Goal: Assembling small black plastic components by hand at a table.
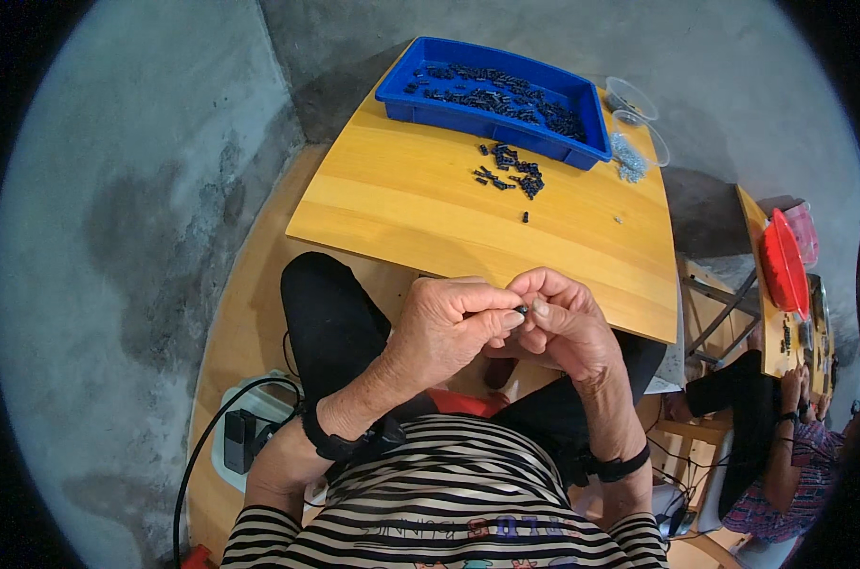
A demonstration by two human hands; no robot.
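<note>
Just past the table's near edge, my two hands meet in front of my body. A small black part is pinched between the thumb and forefinger of my left hand, mostly hidden by the fingers. My right hand is closed at the same spot, thumb and fingertips against the part's end; whether it holds a second tiny piece I cannot make out. Beyond them, a loose pile of similar black parts lies on the wooden table. One single black part stands nearer to me.
A blue tray with many black parts takes up the table's far side. Right of it, clear plastic tubs stand by tiny clear pieces. At far right, another person sits at a table with a red basket.
</note>
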